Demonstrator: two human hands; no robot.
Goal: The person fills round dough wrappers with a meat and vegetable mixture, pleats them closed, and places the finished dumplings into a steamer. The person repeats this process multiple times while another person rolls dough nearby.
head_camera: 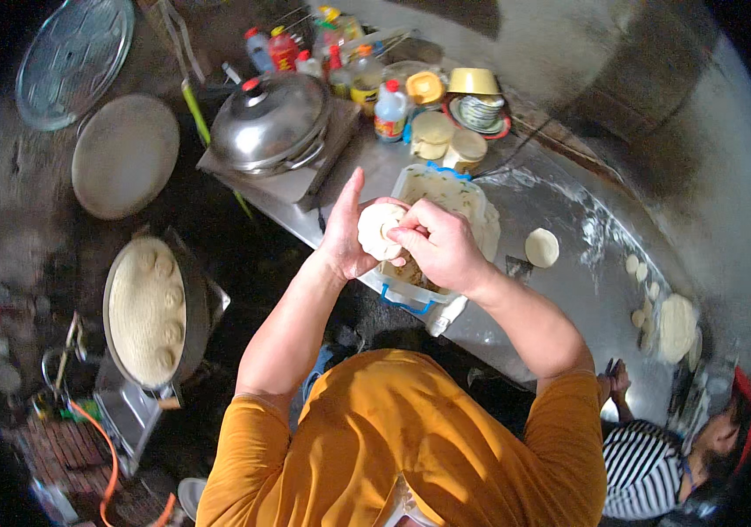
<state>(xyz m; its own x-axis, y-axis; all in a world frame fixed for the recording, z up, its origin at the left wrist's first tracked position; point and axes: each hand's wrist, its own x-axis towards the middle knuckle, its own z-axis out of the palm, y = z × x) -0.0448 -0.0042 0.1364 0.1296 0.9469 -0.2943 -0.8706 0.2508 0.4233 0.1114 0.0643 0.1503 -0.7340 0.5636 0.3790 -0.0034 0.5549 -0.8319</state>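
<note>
A round pleated dough bun (372, 232) rests in the palm of my left hand (344, 245), whose thumb is raised. My right hand (448, 249) pinches the top of the bun's dough between thumb and fingertips, at a small gap in the folds. Directly beneath my right hand is a clear plastic container (475, 191) with blue clip handles. Filling flecked with green shows on its far side, and browner filling lies nearer me, partly hidden by the hand. To the right, a flat round dough wrapper (542, 248) lies on the metal table (566, 309).
A lidded steel pan (270, 122) stands at the table's left end, behind it sauce bottles (363, 76) and stacked bowls (477, 109). Left stands a steamer (145, 316) holding several buns. Dough pieces (675, 329) lie far right, near a person in a striped shirt (645, 468).
</note>
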